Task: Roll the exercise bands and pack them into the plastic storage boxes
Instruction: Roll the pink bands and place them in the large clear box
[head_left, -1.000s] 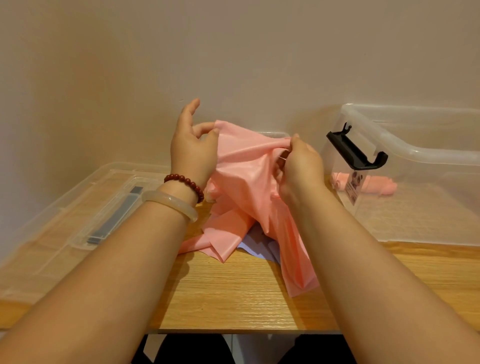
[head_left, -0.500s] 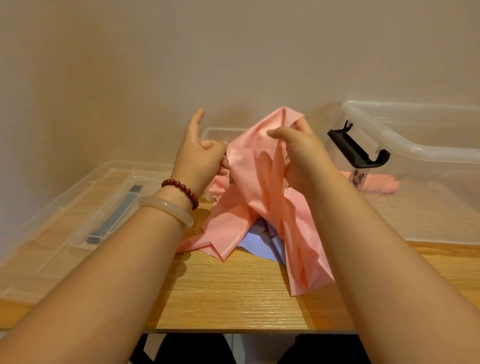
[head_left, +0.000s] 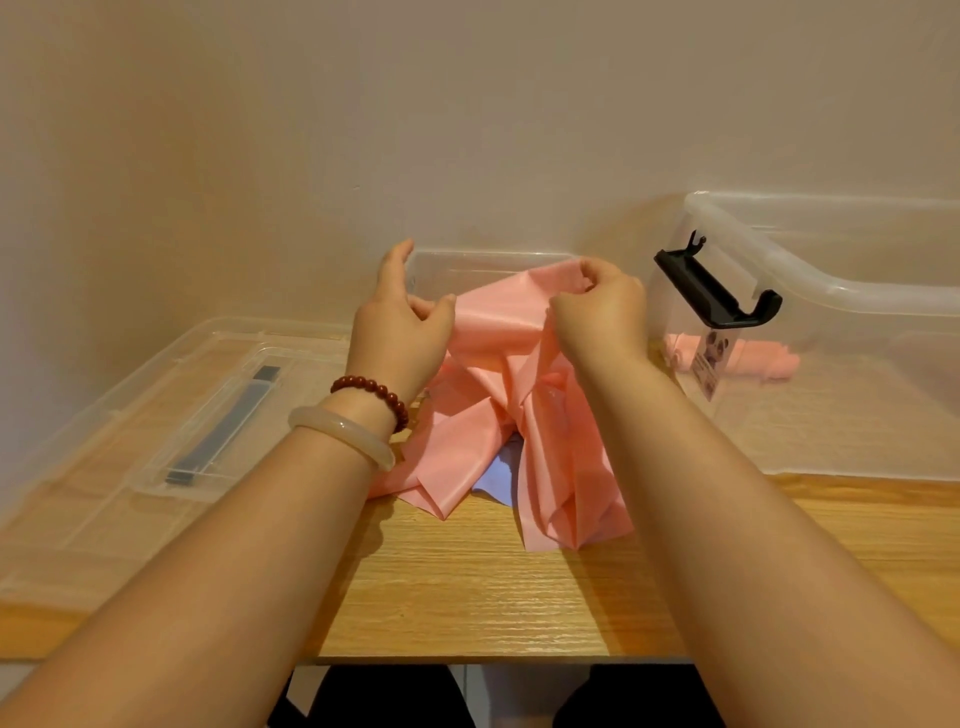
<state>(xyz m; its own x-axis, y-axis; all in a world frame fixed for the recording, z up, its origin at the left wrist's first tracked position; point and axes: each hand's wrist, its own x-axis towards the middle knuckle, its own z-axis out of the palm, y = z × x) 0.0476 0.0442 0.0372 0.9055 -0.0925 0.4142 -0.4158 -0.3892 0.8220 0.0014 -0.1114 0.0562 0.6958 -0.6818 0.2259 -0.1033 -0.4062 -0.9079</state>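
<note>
Head view — I read left hand and right hand pinching the pink band over the tabletop middle — its tangled folds could drag the purple band along.

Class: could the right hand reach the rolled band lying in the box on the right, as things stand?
Probably yes: the box stands lidless beside the right hand, so the rolled band lies open from above. First the hand must release the loose band it pinches.
</note>
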